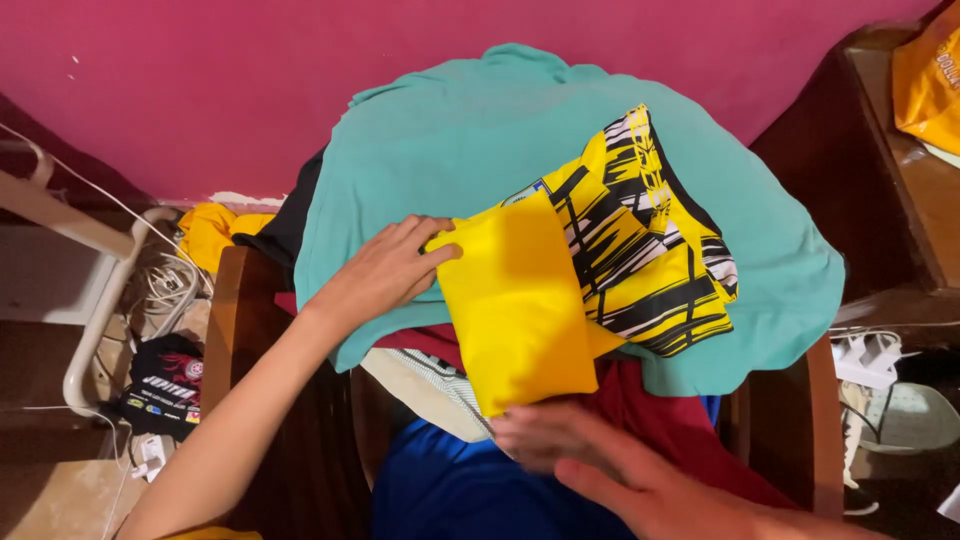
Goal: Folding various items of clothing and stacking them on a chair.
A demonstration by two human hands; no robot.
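Nearest the camera, the right hand (590, 455) comes in from the lower right, blurred, palm down and fingers spread flat, touching the bottom edge of the folded yellow garment (520, 300); it grips nothing. The left hand (385, 270) reaches in from the lower left, forearm slanting upward, fingers loosely curled with fingertips pressing the garment's upper left corner. The garment lies folded into a long strip, its long axis running from near the right hand up and slightly left. Its yellow-and-black patterned part (650, 250) spreads to the upper right. Beneath lies a teal shirt (480, 130) draped over a clothes pile before a magenta wall (200, 80).
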